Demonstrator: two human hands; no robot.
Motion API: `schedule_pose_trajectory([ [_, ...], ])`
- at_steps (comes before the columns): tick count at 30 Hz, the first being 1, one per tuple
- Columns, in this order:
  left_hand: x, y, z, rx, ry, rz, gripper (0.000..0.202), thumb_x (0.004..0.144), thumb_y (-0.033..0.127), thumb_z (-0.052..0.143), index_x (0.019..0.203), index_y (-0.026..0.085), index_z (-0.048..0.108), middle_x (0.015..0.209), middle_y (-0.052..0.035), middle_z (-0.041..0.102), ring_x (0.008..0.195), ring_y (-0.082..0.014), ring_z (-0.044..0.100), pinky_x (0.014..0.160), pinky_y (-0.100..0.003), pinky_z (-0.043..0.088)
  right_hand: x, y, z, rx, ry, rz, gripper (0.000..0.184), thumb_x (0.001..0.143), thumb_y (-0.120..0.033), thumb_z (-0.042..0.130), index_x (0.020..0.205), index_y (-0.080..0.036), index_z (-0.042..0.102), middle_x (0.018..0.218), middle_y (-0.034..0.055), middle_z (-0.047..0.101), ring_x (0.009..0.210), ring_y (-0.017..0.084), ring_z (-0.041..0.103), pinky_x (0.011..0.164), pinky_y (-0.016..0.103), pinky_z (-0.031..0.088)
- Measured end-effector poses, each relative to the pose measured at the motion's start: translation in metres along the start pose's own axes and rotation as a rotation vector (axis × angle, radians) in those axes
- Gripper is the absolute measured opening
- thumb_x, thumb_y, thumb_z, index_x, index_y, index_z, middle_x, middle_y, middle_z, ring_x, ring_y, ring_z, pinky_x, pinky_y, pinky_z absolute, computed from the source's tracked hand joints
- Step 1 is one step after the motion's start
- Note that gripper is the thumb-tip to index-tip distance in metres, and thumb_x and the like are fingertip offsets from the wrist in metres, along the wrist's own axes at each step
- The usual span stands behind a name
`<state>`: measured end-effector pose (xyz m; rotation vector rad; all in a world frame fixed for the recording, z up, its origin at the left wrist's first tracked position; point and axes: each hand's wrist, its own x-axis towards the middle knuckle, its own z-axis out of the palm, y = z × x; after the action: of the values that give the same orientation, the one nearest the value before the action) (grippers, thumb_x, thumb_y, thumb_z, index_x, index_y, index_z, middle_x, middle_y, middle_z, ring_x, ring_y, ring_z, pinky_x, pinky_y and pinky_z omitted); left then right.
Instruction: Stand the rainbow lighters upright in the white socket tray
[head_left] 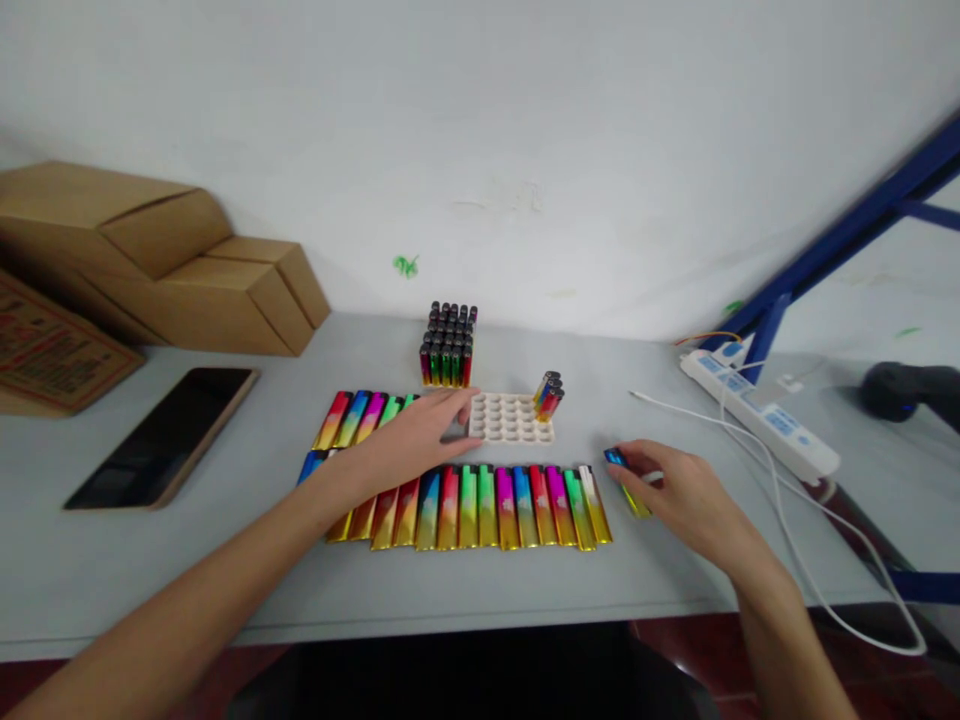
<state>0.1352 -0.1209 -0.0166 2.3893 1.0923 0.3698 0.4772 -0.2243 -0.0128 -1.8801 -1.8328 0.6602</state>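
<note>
Rainbow-coloured lighters (517, 508) lie side by side in a long row on the grey table (225, 560). A shorter row of them (360, 418) lies behind it. My left hand (409, 440) lies flat, fingers stretched out, over both rows, its fingertips touching the left edge of a white tray with round holes (517, 420). A few lighters (549, 396) stand in that tray's right corner. My right hand (679, 492) rests at the right end of the long row, its fingers curled on a blue and yellow lighter (624, 478).
A packed block of upright lighters (448, 347) stands behind the tray. A dark phone (169, 436) lies at the left, with cardboard boxes (150, 260) behind it. A white power strip (757, 412) and cables (795, 540) lie at the right, beside a blue frame (847, 235).
</note>
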Motion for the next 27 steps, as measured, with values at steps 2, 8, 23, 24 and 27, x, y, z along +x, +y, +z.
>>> schedule_pose_trajectory([
  [2,0.0,0.0,0.0,-0.007,-0.002,0.001,0.058,0.098,0.05,0.054,0.146,0.018,0.046,0.123,-0.0116,0.066,0.127,-0.0312,0.057,0.11,-0.044,0.042,0.006,-0.007,-0.003,0.198,-0.068,-0.029,0.033,0.093,-0.051,0.063,0.107,-0.021,0.066,0.097,0.0117,0.077,0.088,0.028,0.074,0.071,0.041,0.059],
  [8,0.0,-0.003,0.002,0.002,0.019,0.031,0.047,0.098,0.046,0.056,0.136,0.019,0.053,0.122,-0.0108,0.067,0.126,-0.0296,0.058,0.11,-0.041,0.042,0.032,-0.042,-0.008,0.685,-0.426,-0.151,0.032,0.101,-0.054,0.054,0.115,-0.026,0.052,0.076,-0.0021,0.064,0.052,0.012,0.054,0.042,0.022,0.037],
  [23,0.001,0.001,0.0,0.032,0.015,0.015,0.05,0.097,0.045,0.056,0.138,0.017,0.051,0.119,-0.0106,0.067,0.123,-0.0299,0.06,0.108,-0.04,0.044,0.063,-0.061,0.028,0.948,-0.214,-0.022,0.053,0.094,-0.059,0.042,0.055,-0.024,0.033,0.052,-0.0065,0.02,0.048,0.011,0.013,0.046,0.029,0.013],
  [24,0.001,0.0,0.001,0.034,0.015,0.017,0.051,0.097,0.046,0.055,0.139,0.017,0.051,0.118,-0.0104,0.067,0.123,-0.0299,0.06,0.108,-0.04,0.044,0.062,-0.061,0.029,0.946,-0.21,-0.001,0.052,0.093,-0.057,0.041,0.054,-0.024,0.032,0.051,-0.0067,0.019,0.047,0.011,0.012,0.046,0.029,0.012],
  [27,0.001,0.0,0.001,0.045,0.012,0.012,0.052,0.097,0.047,0.053,0.141,0.019,0.05,0.117,-0.0097,0.067,0.122,-0.0296,0.061,0.108,-0.041,0.044,0.061,-0.062,0.032,0.906,-0.203,0.02,0.048,0.092,-0.051,0.038,0.052,-0.025,0.03,0.049,-0.0068,0.018,0.045,0.011,0.012,0.045,0.03,0.012],
])
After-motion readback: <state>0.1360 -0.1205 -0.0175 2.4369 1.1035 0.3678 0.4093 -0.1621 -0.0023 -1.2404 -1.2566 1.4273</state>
